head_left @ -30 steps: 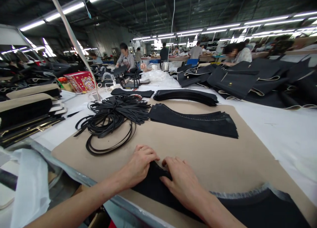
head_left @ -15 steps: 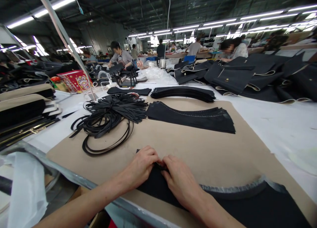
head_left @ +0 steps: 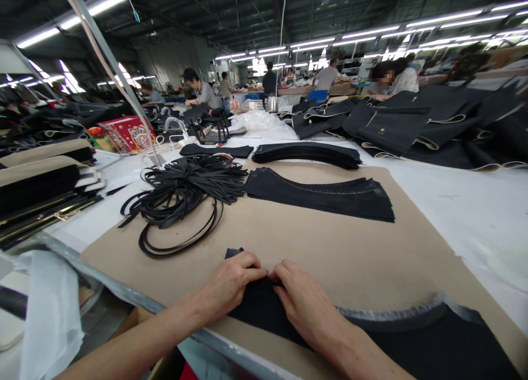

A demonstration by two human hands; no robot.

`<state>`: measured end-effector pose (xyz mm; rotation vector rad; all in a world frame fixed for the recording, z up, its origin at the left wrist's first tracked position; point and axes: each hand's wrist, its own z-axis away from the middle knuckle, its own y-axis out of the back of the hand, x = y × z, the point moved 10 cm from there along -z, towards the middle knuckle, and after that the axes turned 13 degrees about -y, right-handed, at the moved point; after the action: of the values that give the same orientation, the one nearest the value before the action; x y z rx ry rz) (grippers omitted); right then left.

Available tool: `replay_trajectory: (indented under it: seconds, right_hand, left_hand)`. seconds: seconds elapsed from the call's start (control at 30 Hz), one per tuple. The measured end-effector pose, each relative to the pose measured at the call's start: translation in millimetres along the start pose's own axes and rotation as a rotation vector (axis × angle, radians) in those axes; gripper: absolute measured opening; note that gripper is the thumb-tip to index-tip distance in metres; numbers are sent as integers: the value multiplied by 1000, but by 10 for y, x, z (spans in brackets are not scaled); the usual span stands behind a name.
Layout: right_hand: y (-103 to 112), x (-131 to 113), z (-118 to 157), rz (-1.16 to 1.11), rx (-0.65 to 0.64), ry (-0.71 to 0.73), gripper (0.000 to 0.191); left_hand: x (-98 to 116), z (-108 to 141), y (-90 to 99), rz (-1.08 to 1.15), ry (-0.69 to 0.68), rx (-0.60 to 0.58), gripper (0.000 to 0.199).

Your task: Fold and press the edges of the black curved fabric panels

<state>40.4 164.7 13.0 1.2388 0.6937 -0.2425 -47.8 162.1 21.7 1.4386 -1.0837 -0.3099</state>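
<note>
A large black fabric panel (head_left: 429, 341) with a curved, whitish glue-marked edge lies along the front of the brown paper sheet (head_left: 330, 253). My left hand (head_left: 237, 281) is closed on the panel's upper edge near its left end. Just beside it, my right hand (head_left: 299, 295) pinches the same edge, the fingertips of both hands almost meeting. My right forearm covers part of the panel. Beyond my hands lies a stack of curved black fabric pieces (head_left: 322, 196) with a stitched line. To its left is a bundle of thin black strips (head_left: 181, 190).
Another stack of curved black pieces (head_left: 307, 155) lies farther back. Black bag panels (head_left: 396, 127) are heaped at the right. A slanted metal pole (head_left: 111, 72) rises at left, near a red box (head_left: 126, 133). A metal table edge (head_left: 136, 297) runs below my left arm. Other people work behind.
My left hand has shifted slightly down and its fingers have flattened along the edge, exposing more of the panel's left corner. My right hand stays nearly in place, still pinching.
</note>
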Motion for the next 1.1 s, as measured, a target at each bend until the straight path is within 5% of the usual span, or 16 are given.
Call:
replay_trajectory:
  seconds: [0.77,1.1]
  right_hand:
    - [165,193,338,-30,-24,147,22]
    - [196,298,439,-41,-13,199,26]
  left_hand:
    - [218,69,-79,-150,-57,9,42]
    - [288,15,-152,-149,-19,-100,53]
